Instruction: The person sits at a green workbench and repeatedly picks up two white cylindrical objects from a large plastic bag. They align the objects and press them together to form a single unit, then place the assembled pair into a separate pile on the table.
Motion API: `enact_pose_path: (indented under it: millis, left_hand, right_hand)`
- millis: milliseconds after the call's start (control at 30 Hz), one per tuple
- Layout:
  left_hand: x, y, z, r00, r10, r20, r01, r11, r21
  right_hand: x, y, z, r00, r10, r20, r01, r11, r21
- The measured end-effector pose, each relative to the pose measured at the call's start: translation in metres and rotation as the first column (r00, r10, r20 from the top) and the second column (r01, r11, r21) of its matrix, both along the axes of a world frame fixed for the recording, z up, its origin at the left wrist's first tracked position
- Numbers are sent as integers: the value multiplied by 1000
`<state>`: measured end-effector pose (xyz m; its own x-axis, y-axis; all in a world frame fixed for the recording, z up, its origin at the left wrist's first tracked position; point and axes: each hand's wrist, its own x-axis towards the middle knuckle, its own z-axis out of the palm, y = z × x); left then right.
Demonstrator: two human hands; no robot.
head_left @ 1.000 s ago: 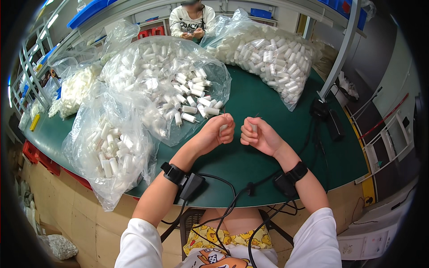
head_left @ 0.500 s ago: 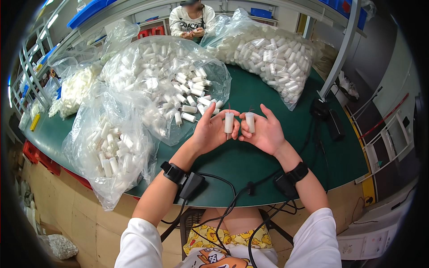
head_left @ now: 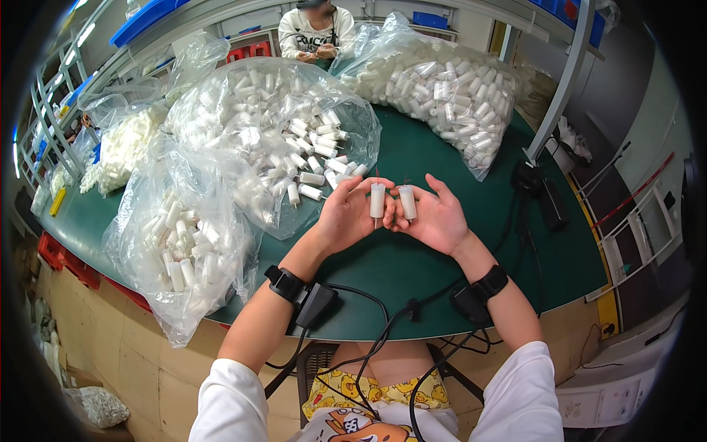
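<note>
Both palms face up, side by side over the near part of the green table. My left hand [head_left: 343, 216] holds a white plastic cylinder [head_left: 377, 201] upright against its fingers. A thin pin sticks out below that cylinder, and fine dark reddish wires rise from its top. In my right hand [head_left: 440, 221] is a second white cylinder [head_left: 407, 203], slightly tilted, with thin wires at its upper end. The fingertips of the two hands meet or overlap between the cylinders. Left of my hands, loose white cylinders [head_left: 311, 179] spill from the mouth of a large clear plastic bag [head_left: 221, 110].
Another clear bag [head_left: 449, 92] full of white cylinders lies at the back right. A smaller bag [head_left: 184, 250] hangs over the near left edge. Black cables [head_left: 383, 317] run from my wrist straps across the front edge. A co-worker [head_left: 317, 33] sits across the table.
My right hand has shifted slightly left, bringing its cylinder a little closer to the left one. My left hand stays nearly still.
</note>
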<state>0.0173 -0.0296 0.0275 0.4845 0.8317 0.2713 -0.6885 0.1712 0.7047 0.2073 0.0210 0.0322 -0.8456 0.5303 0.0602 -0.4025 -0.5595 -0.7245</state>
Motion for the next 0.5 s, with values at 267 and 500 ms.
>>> enact_pose_path:
  millis: [267,500]
  left_hand:
    - [2,1,-1,984,102,-147,-97,995,34]
    - [1,2,-3,894,337,-297,-348,937,17]
  right_hand:
    - [-1,1,-1,1000,-4,-14,5,1000,29]
    - [1,5,-6,998,-63,-24,63,998,20]
